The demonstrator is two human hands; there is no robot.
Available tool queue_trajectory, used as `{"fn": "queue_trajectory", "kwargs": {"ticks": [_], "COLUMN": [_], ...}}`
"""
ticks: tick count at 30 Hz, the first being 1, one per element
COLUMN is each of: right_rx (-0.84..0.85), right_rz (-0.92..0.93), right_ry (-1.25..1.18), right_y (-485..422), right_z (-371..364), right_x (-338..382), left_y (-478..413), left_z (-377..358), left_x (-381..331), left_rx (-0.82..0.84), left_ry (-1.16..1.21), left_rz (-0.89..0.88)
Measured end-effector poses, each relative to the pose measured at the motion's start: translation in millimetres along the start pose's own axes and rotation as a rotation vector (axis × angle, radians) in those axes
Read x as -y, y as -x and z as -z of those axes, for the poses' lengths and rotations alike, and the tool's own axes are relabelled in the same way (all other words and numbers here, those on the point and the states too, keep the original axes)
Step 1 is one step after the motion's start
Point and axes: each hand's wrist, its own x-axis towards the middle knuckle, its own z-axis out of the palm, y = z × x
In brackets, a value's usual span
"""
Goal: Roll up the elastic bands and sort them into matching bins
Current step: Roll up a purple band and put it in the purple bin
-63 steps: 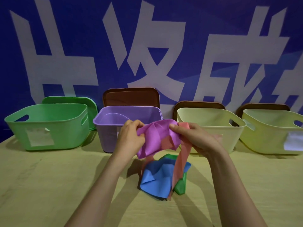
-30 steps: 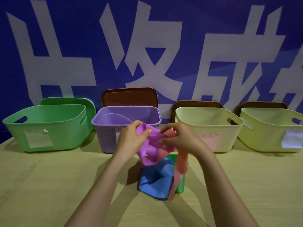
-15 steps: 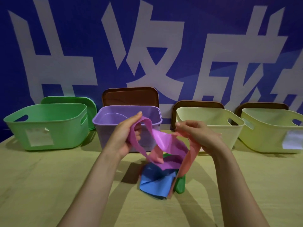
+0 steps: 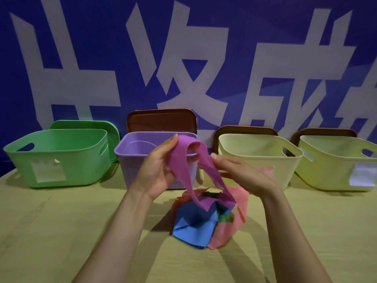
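Left hand [image 4: 157,172] pinches the top of the purple band [image 4: 179,160] between thumb and fingertips and holds it up in front of the purple bin [image 4: 124,166]. The band hangs as a loop in two strands, with its lower end lying on the pile. Right hand [image 4: 244,174] is at the right strand with its fingers nearly straight. Cannot tell whether it pinches the strand or only touches it.

The pile sits on the table [image 4: 61,221], near centre: blue band [image 4: 193,227], pink band [image 4: 230,229], and a bit of green band [image 4: 224,218] underneath. The purple band's tail overlaps the blue one.

Handling, judged from how it drapes:
- Thin, light and fully limp, so it has no stiffness to hold a shape. It will sag and twist unless kept taut.
- Likely stretchy and a little tacky, so a lifted tail may drag the neighbouring bands with it.
- Not fragile, so a firm pinch is fine.

Where to hold:
- Pinch across the full width at one end, flat rather than bunched.
- The other hand should run down the strands to flatten them and clear the tail from the pile.
- Roll from the pinched end under light tension. Keep a thumb on the roll or it will likely spring open.

The roll goes in the purple bin, which is just beyond the hands. The green bin [image 4: 57,160] is far left. Cream bin [image 4: 255,160] and yellow bin [image 4: 330,168] are on the right.
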Motion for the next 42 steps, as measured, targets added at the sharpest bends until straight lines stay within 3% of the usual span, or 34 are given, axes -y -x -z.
{"fn": "queue_trajectory", "kwargs": {"ticks": [2,4,7,8,10,12,14,18,23,28,31,34,39,42], "right_rx": [0.134,0.066,-0.128,-0.158,-0.166,-0.180,-0.191,-0.214,-0.242,-0.056,-0.253,-0.429,-0.362,-0.423], "right_rz": [0.040,0.084,0.192,0.231,0.279,0.284,0.280,0.237,0.205,0.256,0.334,0.370,0.442,0.481], "right_ry": [0.110,0.185,-0.138,-0.273,-0.455,-0.447,-0.379,-0.231,0.013,-0.128,-0.170,-0.032,-0.099,-0.091], "right_y": [-0.2,-6.9,-9.0,-8.5,-5.6,-3.9,-5.2,-10.8,-9.4,-0.9,-2.6,-3.9,9.8,7.4], "right_z": [-2.1,-5.3,-4.2,-1.2,4.9,4.8,-0.6,-13.8,-23.3,-15.4,-16.9,-19.1,-16.9,-6.4], "right_x": [-2.8,-8.8,-9.4,-7.9,-4.6,1.0,4.0,7.0,15.8,17.1,22.4,26.4,49.5,72.7], "left_y": [0.6,0.0,-4.1,-6.3,-10.7,-13.3,-11.5,-3.7,1.6,-2.3,0.3,5.4,12.8,11.1], "left_z": [-1.1,-0.4,5.2,8.7,17.8,22.6,18.2,-2.7,-9.2,0.0,-1.3,-7.5,-25.6,-41.2], "left_x": [-1.9,-4.4,-6.4,-5.8,-1.3,6.1,13.8,15.5,11.4,5.3,1.7,-1.9,-18.1,-36.0], "left_rx": [0.013,0.008,-0.077,-0.133,-0.228,-0.162,-0.042,0.050,-0.027,-0.119,-0.105,-0.093,-0.104,-0.095], "left_ry": [0.098,0.192,0.166,0.057,-0.398,-0.892,-1.049,-0.785,-0.690,-0.723,-0.728,-0.778,-0.735,-0.725], "left_rz": [-0.029,-0.049,-0.020,-0.008,0.020,0.059,0.067,-0.111,-0.250,-0.260,-0.305,-0.402,-0.551,-0.588]}}
